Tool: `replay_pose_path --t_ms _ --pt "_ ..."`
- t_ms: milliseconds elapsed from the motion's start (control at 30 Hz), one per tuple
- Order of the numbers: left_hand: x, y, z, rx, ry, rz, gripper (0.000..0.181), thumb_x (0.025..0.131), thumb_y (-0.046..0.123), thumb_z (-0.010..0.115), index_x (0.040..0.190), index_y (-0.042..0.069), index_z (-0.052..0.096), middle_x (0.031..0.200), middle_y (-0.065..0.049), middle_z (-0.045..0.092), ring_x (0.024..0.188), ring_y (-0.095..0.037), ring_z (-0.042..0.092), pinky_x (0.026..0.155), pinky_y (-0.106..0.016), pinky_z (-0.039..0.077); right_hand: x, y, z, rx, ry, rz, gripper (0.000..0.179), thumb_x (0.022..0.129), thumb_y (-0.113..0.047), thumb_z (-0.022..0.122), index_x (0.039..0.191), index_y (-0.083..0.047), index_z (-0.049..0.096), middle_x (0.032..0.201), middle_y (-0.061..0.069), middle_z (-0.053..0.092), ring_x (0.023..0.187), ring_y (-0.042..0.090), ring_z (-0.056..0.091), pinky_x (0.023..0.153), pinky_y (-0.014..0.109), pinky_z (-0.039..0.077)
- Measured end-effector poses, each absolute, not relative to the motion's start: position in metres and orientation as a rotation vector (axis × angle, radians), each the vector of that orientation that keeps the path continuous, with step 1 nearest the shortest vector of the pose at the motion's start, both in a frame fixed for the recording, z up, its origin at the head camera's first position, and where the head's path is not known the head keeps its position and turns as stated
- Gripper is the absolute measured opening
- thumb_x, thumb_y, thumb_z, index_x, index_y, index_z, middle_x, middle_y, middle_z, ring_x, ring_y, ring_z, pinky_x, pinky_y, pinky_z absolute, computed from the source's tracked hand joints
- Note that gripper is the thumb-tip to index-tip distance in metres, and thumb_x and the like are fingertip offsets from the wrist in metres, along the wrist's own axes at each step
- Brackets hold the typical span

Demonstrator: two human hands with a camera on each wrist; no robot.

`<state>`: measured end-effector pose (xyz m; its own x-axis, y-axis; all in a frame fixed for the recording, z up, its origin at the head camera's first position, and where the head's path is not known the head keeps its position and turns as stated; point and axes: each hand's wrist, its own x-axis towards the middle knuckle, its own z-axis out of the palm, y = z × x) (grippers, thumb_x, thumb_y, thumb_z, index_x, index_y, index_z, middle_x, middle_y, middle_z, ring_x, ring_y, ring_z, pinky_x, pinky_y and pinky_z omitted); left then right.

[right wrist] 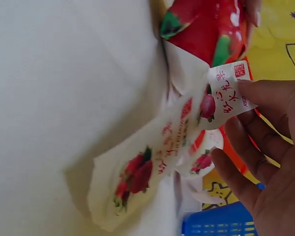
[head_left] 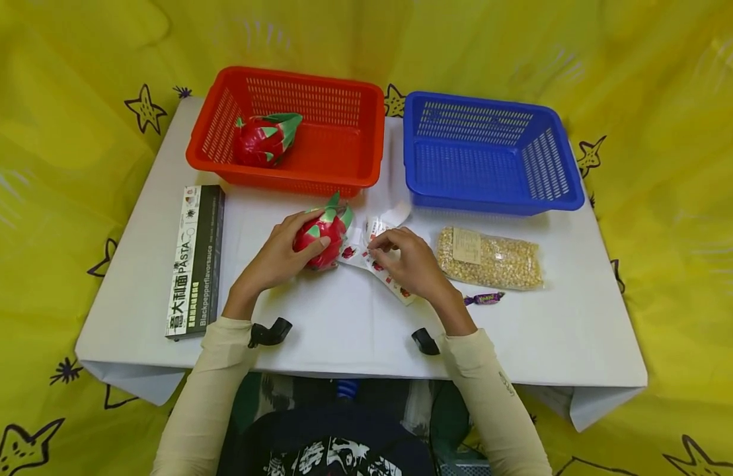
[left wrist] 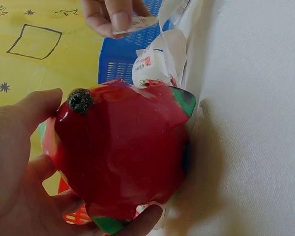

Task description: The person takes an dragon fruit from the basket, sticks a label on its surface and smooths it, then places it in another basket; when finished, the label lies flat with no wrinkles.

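Note:
A red dragon fruit point(head_left: 322, 246) with green-tipped scales is on the white table, and my left hand point(head_left: 278, 252) grips it from the left side. In the left wrist view the fruit point(left wrist: 123, 147) shows its dark stem end, with the fingers spread round it. My right hand point(head_left: 410, 263) pinches the edge of a white paper label strip point(right wrist: 132, 182) between thumb and fingers. Dragon fruit pictures and red characters are printed on the strip. It twists and curls close to the fruit; whether it is stuck to it, I cannot tell.
A red basket point(head_left: 295, 177) at the back left holds another dragon fruit point(head_left: 262, 142). At the back right stands a blue basket point(head_left: 491, 203). A pasta box point(head_left: 195, 261) lies left; a bag of corn kernels point(head_left: 503, 261) and a purple-wrapped candy point(head_left: 485, 299) lie right.

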<state>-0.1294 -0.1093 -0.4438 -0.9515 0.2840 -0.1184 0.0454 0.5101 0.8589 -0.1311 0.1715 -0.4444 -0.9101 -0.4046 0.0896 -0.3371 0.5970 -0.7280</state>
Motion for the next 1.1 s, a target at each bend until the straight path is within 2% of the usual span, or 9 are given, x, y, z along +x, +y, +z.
replay_pose_path --t_ms 367,567,733,900,1100 --pt "-0.125 -0.108 -0.448 0.288 2.482 1.449 0.062 0.106 0.035 0.066 0.163 0.023 0.043 0.165 -0.013 0.039 0.142 -0.039 0.037 0.109 -0.063 0.048 -0.122 0.187 -0.425 -0.559 2.675 -1.477 0.009 0.101 -0.011 0.074 0.109 -0.009 0.075 0.104 0.005 0.076 0.099 0.026 0.071 0.096 0.054 0.056" --pt "-0.126 -0.109 -0.448 0.328 2.511 1.469 0.058 0.109 0.031 0.061 0.163 0.021 0.043 0.164 -0.014 0.040 0.141 -0.039 0.037 0.111 -0.064 0.044 -0.124 0.171 -0.430 -0.494 2.533 -1.735 0.015 0.101 -0.011 0.073 0.115 -0.005 0.074 0.108 0.009 0.075 0.098 0.019 0.069 0.093 0.036 0.058" --pt "-0.128 -0.110 -0.448 0.355 2.507 1.511 0.054 0.111 0.029 0.056 0.163 0.019 0.043 0.164 -0.014 0.041 0.147 -0.039 0.035 0.117 -0.063 0.037 -0.131 0.140 -0.444 -0.303 2.286 -1.974 0.019 0.101 -0.012 0.072 0.116 0.001 0.073 0.107 0.011 0.073 0.094 0.015 0.067 0.085 0.024 0.058" --pt "-0.129 -0.110 -0.447 0.369 2.488 1.532 0.052 0.113 0.030 0.053 0.163 0.018 0.044 0.163 -0.014 0.042 0.150 -0.038 0.034 0.121 -0.062 0.029 -0.134 0.117 -0.455 -0.217 2.207 -2.081 0.022 0.100 -0.011 0.072 0.117 0.003 0.071 0.103 0.007 0.072 0.092 0.013 0.066 0.080 0.020 0.056" --pt "-0.128 -0.110 -0.446 0.386 2.500 1.521 0.051 0.113 0.030 0.053 0.161 0.015 0.046 0.164 -0.014 0.043 0.151 -0.037 0.034 0.122 -0.059 0.026 -0.131 0.102 -0.460 -0.159 2.177 -2.143 0.020 0.100 -0.012 0.072 0.115 0.002 0.072 0.100 0.005 0.073 0.089 0.012 0.065 0.074 0.022 0.055"
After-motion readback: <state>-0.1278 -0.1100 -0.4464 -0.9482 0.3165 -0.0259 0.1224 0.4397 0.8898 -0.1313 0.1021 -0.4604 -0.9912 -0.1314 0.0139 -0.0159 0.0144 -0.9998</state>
